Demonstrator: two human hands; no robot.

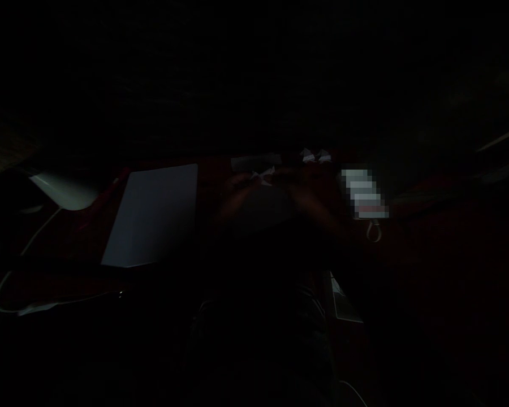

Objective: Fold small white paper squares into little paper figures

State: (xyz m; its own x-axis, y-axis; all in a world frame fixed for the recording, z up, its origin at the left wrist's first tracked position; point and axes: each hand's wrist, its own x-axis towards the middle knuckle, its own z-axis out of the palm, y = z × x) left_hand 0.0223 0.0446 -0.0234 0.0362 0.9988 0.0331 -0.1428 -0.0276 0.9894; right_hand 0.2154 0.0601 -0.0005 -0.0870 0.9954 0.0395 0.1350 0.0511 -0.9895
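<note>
Gripping: left hand (pixel 234 189) and right hand (pixel 299 193) are holding a small, white, pointed folded-paper piece (pixel 264 176) | just above frame centre | finger placement lost in darkness | I'm advising light, even pressure, avoiding crumpled points.

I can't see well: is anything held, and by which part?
A small white paper-like piece, apparently by opposite ends, between left hand and right hand.

The table (pixel 212 182) was dark red. On it lay a white sheet (pixel 155 212) at left, a grey sheet (pixel 263 210) in the middle, and a dim strip (pixel 241 164) behind. Two paper folds (pixel 307 156) stood near the far edge; a blurred oblong (pixel 365 192) lay at right.
</note>
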